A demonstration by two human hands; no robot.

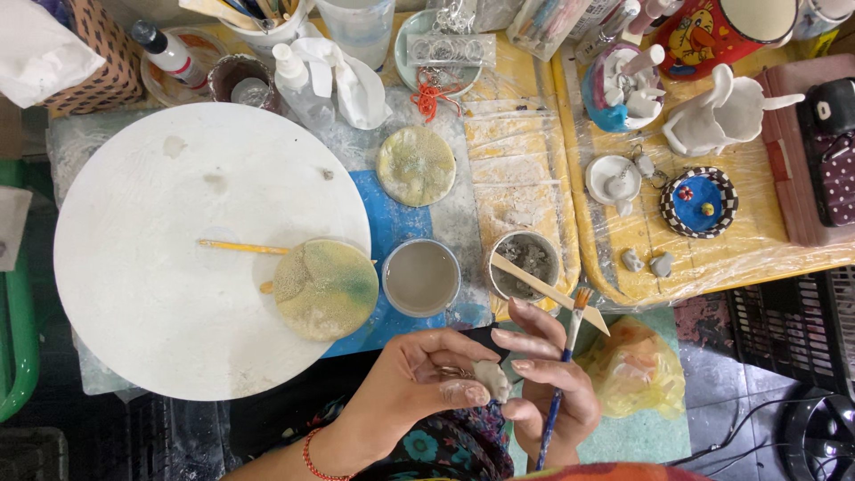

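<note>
Holding clay piece [491, 379], paintbrush [563, 370], cup [420, 277] of cloudy water

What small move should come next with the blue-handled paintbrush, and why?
Probably dip the blue-handled paintbrush into the cup of cloudy water. The right hand holds its bristles up, away from the small grey clay piece pinched in the left hand, and the cup is close.

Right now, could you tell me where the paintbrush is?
In the head view, the paintbrush is in the right hand, low and right of centre, its bristles pointing up beside the wooden stick on the grey pot.
</note>
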